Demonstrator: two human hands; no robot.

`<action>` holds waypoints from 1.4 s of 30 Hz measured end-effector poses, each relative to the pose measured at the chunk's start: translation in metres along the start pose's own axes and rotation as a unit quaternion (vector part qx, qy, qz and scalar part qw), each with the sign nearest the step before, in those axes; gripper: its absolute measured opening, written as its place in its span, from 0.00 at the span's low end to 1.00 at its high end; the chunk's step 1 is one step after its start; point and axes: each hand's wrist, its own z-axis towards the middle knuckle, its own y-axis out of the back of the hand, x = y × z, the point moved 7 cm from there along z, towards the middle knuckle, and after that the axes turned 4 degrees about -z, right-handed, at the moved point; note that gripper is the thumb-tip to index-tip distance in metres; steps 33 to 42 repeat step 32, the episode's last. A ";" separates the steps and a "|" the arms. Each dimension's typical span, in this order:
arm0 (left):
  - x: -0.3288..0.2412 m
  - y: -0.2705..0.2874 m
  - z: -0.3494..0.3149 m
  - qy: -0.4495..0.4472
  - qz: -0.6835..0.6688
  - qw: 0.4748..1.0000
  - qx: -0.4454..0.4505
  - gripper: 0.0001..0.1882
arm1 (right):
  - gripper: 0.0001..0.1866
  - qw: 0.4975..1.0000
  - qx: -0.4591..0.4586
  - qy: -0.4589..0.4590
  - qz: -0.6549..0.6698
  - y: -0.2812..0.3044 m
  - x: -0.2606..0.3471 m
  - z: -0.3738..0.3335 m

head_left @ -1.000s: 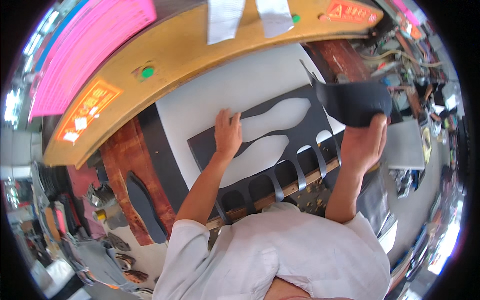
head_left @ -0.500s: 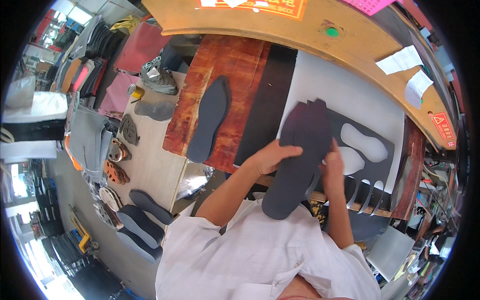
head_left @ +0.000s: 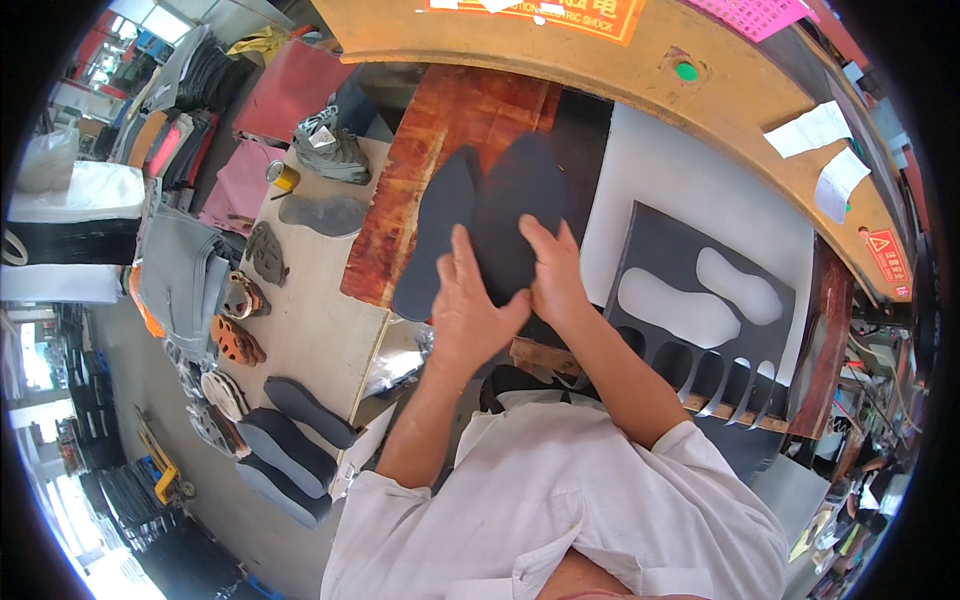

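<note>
A dark grey stack of insoles point(head_left: 520, 190) is held over the wooden board, close against another dark insole stack point(head_left: 437, 240) lying there. My right hand point(head_left: 555, 275) grips the held stack by its right side, thumb on top. My left hand point(head_left: 465, 315) spans its lower end, fingers along the left edge and thumb at the right; the fingers also come near the lying stack. To the right, a dark foam sheet point(head_left: 645, 250) with insole-shaped cutouts rests on a white cutting board point(head_left: 650, 150).
The orange-brown machine beam point(head_left: 590, 75) crosses above the bench. On the left, a pale table point(head_left: 320, 270) bears sandal uppers, a shoe point(head_left: 332, 150), a yellow can point(head_left: 282, 176) and several dark insoles point(head_left: 288, 450). A reddish wooden board point(head_left: 400, 180) lies beside a black strip.
Both hands have carried the insole stack leftward from over the cut foam sheet to beside the stack on the wooden board. The cut sheet is now uncovered.
</note>
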 end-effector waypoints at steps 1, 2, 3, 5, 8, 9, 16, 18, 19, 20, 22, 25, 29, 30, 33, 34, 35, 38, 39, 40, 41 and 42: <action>0.007 0.010 0.007 -0.036 0.022 0.999 -0.029 0.65 | 0.21 1.000 0.024 -0.006 -0.006 -0.009 -0.007 0.012; 0.018 0.016 0.016 -0.062 0.069 0.994 -0.052 0.63 | 0.22 0.998 0.046 -0.005 -0.040 -0.017 -0.014 0.024; 0.043 0.013 0.030 -0.008 0.058 0.998 -0.024 0.61 | 0.22 0.981 0.044 -0.015 -0.187 -0.016 -0.019 0.038; 0.085 -0.001 0.058 0.042 0.171 0.984 0.031 0.59 | 0.20 0.951 0.072 -0.104 -0.282 0.000 -0.036 0.044; 0.138 -0.027 0.057 0.089 0.303 0.947 0.056 0.58 | 0.20 0.921 0.108 -0.172 -0.332 0.060 -0.033 0.011; 0.149 -0.033 0.058 0.072 0.310 0.947 0.028 0.57 | 0.21 0.919 0.094 -0.171 -0.343 0.084 -0.028 -0.008; 0.143 -0.043 0.050 -0.004 0.341 0.940 -0.026 0.54 | 0.16 0.892 -0.234 0.004 -0.387 0.309 0.085 -0.162; 0.093 -0.028 0.041 -0.092 0.375 0.912 -0.137 0.46 | 0.15 0.758 -0.343 0.138 -0.538 0.375 0.135 -0.203; 0.097 -0.039 0.042 -0.015 0.262 0.965 -0.015 0.43 | 0.17 0.660 -0.419 0.150 -0.605 0.415 0.162 -0.221; 0.099 -0.060 0.028 0.075 0.137 0.983 0.092 0.39 | 0.19 0.590 -0.448 0.166 -0.651 0.451 0.193 -0.242; 0.052 -0.102 -0.015 0.010 0.070 0.994 0.084 0.26 | 0.23 0.487 -0.465 0.151 -0.723 0.515 0.242 -0.262; 0.007 -0.170 -0.071 0.065 -0.110 0.968 0.217 0.25 | 0.37 0.544 -0.473 0.013 -0.693 0.620 0.260 -0.291; -0.007 -0.212 -0.081 0.097 -0.116 0.964 0.218 0.27 | 0.47 0.498 -0.447 -0.017 -0.743 0.650 0.254 -0.284; -0.012 -0.219 -0.084 0.107 -0.074 0.967 0.219 0.27 | 0.46 0.575 -0.410 -0.024 -0.708 0.647 0.248 -0.285; -0.013 -0.221 -0.088 0.155 -0.247 0.915 0.277 0.27 | 0.44 0.699 -0.376 -0.066 -0.604 0.641 0.257 -0.289; -0.013 -0.221 -0.088 0.155 -0.247 0.915 0.277 0.27 | 0.44 0.699 -0.376 -0.066 -0.604 0.641 0.257 -0.289; -0.013 -0.221 -0.088 0.155 -0.247 0.915 0.277 0.27 | 0.44 0.699 -0.376 -0.066 -0.604 0.641 0.257 -0.289; -0.013 -0.221 -0.088 0.155 -0.247 0.915 0.277 0.27 | 0.44 0.699 -0.376 -0.066 -0.604 0.641 0.257 -0.289; -0.013 -0.221 -0.088 0.155 -0.247 0.915 0.277 0.27 | 0.44 0.699 -0.376 -0.066 -0.604 0.641 0.257 -0.289; -0.013 -0.221 -0.088 0.155 -0.247 0.915 0.277 0.27 | 0.44 0.699 -0.376 -0.066 -0.604 0.641 0.257 -0.289; -0.013 -0.221 -0.088 0.155 -0.247 0.915 0.277 0.27 | 0.44 0.699 -0.376 -0.066 -0.604 0.641 0.257 -0.289; -0.013 -0.221 -0.088 0.155 -0.247 0.915 0.277 0.27 | 0.44 0.699 -0.376 -0.066 -0.604 0.641 0.257 -0.289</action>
